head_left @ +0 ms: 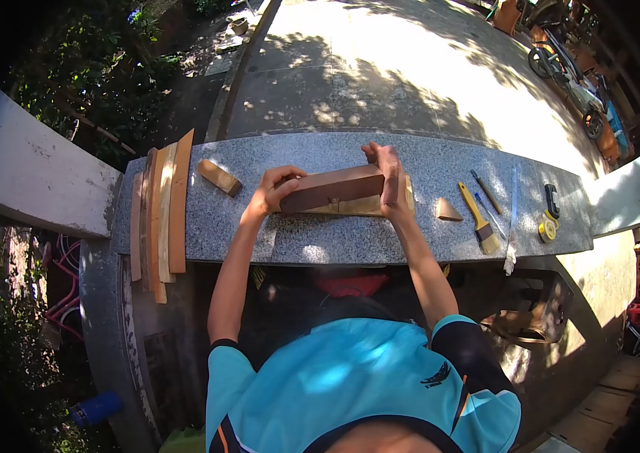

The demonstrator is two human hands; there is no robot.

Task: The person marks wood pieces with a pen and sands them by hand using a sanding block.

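A long dark-brown wooden block (335, 187), shaped like a box or beam, lies across the grey stone benchtop (301, 155), slightly tilted up toward its right end. My left hand (278, 190) is closed around its left end, the fingers over the top edge. At the right end, my right hand (389, 175) presses its palm and bent fingers against the block. Under and behind it shows a paler wooden piece (357, 205), mostly covered by the block. Whether the two pieces are joined cannot be seen.
Left of my hands lie a short wood block (219, 177) and several long wood strips (163, 211) overhanging the front edge. To the right are a wood wedge (448, 210), a paintbrush (480, 217), a blue pen (490, 214), a ruler (514, 200) and a yellow tape roll (547, 228).
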